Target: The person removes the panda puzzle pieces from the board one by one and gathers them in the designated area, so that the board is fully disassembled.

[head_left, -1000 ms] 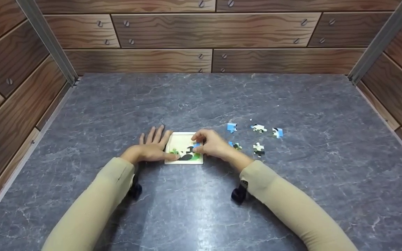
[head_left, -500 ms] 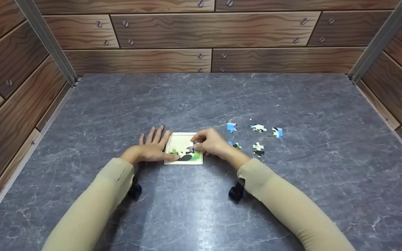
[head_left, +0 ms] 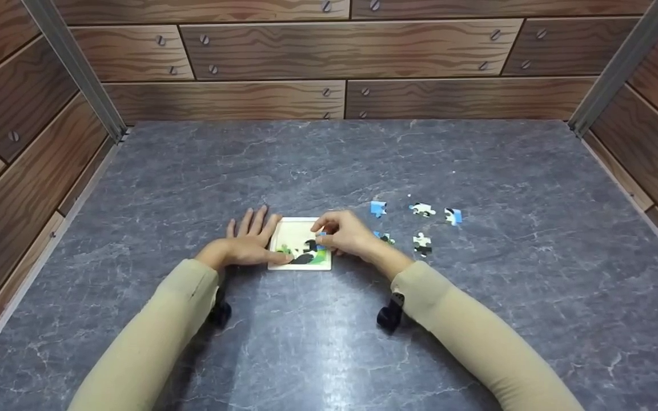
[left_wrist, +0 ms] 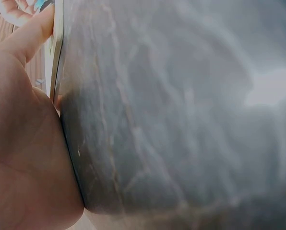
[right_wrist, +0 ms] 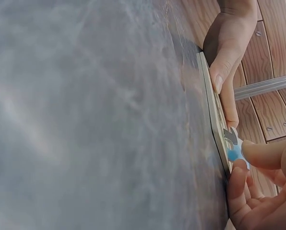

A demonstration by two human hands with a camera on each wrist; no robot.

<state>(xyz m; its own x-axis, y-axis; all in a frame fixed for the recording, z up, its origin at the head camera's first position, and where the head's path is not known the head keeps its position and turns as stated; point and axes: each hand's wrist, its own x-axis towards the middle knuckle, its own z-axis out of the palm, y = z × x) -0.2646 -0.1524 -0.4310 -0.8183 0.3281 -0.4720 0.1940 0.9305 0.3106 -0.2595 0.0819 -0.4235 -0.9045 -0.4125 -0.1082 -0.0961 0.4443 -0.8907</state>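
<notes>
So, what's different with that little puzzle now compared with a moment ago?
Very little. The puzzle piece pinched by the right hand shows its dark part clearly now; half a second ago it looked paler, perhaps from a slight tilt. Nothing was visibly picked up or let go. The left hand stays spread with its thumb on the tray, and the five loose pieces stay put.

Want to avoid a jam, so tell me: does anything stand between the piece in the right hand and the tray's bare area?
Nothing visible does. The right hand pinches the piece over the right part of the tray; the left hand is at its left edge, not between them.
</notes>
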